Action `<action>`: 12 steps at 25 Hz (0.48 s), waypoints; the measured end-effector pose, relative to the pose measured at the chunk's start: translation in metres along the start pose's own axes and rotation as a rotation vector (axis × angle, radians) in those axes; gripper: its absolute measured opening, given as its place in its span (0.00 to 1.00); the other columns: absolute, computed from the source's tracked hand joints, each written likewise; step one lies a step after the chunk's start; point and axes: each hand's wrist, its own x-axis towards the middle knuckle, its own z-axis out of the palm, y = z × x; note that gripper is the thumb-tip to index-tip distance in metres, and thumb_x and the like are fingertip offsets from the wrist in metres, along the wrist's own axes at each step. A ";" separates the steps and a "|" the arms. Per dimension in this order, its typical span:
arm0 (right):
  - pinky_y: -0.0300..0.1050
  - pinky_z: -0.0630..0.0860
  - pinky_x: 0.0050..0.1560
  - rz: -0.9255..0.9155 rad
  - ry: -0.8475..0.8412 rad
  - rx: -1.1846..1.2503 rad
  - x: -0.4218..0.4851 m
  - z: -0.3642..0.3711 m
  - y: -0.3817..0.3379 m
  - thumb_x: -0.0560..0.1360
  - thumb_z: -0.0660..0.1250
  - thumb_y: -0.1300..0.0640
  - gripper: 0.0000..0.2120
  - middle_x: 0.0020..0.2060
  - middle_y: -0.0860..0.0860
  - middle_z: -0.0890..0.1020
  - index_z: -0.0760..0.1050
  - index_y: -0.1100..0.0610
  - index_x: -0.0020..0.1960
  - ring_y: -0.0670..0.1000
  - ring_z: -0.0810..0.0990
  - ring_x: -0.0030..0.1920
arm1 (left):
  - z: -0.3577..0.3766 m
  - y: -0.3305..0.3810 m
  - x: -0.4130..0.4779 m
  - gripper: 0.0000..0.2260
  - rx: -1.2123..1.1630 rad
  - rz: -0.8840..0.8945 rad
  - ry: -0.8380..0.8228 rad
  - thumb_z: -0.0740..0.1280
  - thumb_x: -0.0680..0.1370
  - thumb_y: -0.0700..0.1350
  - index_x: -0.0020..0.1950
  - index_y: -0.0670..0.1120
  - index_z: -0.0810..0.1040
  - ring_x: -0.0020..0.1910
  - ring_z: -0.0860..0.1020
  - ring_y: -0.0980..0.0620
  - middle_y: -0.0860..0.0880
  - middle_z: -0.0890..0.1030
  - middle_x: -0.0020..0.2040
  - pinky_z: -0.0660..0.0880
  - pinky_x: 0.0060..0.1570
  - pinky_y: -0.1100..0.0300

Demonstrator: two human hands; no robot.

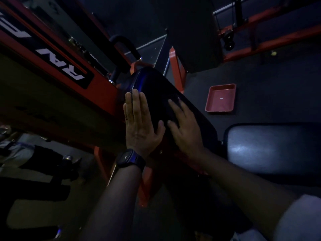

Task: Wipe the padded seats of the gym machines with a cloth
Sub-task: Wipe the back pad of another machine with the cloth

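I am watching the left hand lying flat, fingers straight and together, against the side edge of the dark padded seat, a black watch on its wrist. The right hand is resting palm-down on the seat's top, fingers spread, gripping nothing I can see; the gloom is hiding anything beneath the palm. A red frame is running beside the seat; a grey pad is being cut off at the right edge; a red tray is lying on the floor beyond.
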 end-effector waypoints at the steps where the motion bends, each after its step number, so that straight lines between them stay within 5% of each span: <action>1: 0.53 0.66 0.71 0.083 0.017 0.029 0.006 -0.002 0.002 0.79 0.56 0.45 0.29 0.80 0.48 0.58 0.57 0.40 0.79 0.50 0.59 0.78 | 0.001 0.000 -0.001 0.42 -0.007 0.006 0.008 0.69 0.75 0.51 0.79 0.33 0.54 0.81 0.46 0.41 0.36 0.52 0.80 0.45 0.80 0.44; 3: 0.56 0.66 0.72 0.131 0.016 0.027 0.014 -0.002 -0.001 0.78 0.56 0.45 0.29 0.80 0.50 0.59 0.59 0.41 0.79 0.52 0.60 0.77 | 0.001 0.001 -0.002 0.40 -0.043 0.012 0.022 0.68 0.75 0.50 0.78 0.31 0.54 0.81 0.48 0.39 0.33 0.53 0.80 0.46 0.80 0.43; 5: 0.54 0.67 0.70 -0.138 -0.017 -0.049 0.015 0.002 -0.015 0.78 0.58 0.47 0.29 0.79 0.51 0.61 0.61 0.43 0.79 0.55 0.62 0.76 | 0.001 0.001 0.000 0.37 -0.101 0.008 0.065 0.65 0.76 0.47 0.77 0.29 0.56 0.80 0.51 0.36 0.30 0.56 0.79 0.50 0.79 0.41; 8: 0.58 0.71 0.67 -0.196 0.006 0.008 0.035 0.000 -0.022 0.77 0.59 0.49 0.28 0.78 0.51 0.64 0.64 0.44 0.77 0.55 0.65 0.75 | -0.005 0.000 0.002 0.35 -0.182 0.020 0.074 0.64 0.75 0.43 0.76 0.27 0.56 0.80 0.54 0.34 0.29 0.57 0.78 0.52 0.79 0.42; 12: 0.58 0.71 0.68 -0.530 -0.026 -0.071 0.034 0.007 -0.010 0.77 0.62 0.52 0.27 0.77 0.54 0.65 0.65 0.47 0.76 0.58 0.66 0.75 | -0.012 -0.002 -0.001 0.36 -0.327 -0.026 0.097 0.63 0.74 0.39 0.77 0.29 0.53 0.81 0.52 0.38 0.29 0.55 0.78 0.56 0.79 0.41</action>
